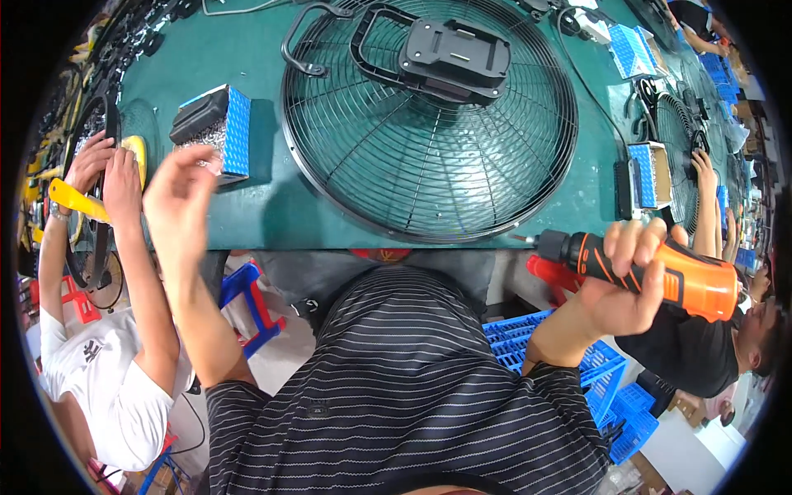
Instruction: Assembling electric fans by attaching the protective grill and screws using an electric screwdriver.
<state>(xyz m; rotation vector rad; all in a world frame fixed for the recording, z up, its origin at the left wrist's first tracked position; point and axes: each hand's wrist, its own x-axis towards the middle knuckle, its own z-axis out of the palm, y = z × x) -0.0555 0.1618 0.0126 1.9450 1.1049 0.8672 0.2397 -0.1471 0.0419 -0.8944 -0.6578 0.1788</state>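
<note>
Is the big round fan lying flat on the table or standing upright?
Lying flat. The fan rests on the green table, its round wire grille facing up with the black motor housing on top.

Fan point(429, 124) lies flat mid-table point(264, 219), motor housing point(454, 54) on top toward the far edge, small box point(216, 128) to its left. Left hand point(177, 194) raised over the near table edge by that box; right hand point(631, 280) holds a driver point(652, 268) off the table's near right corner. Crate point(577, 363) below the right arm.

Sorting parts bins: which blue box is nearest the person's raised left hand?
The blue box at the table's left, right beside the left hand; the other blue boxes sit far right.
</note>
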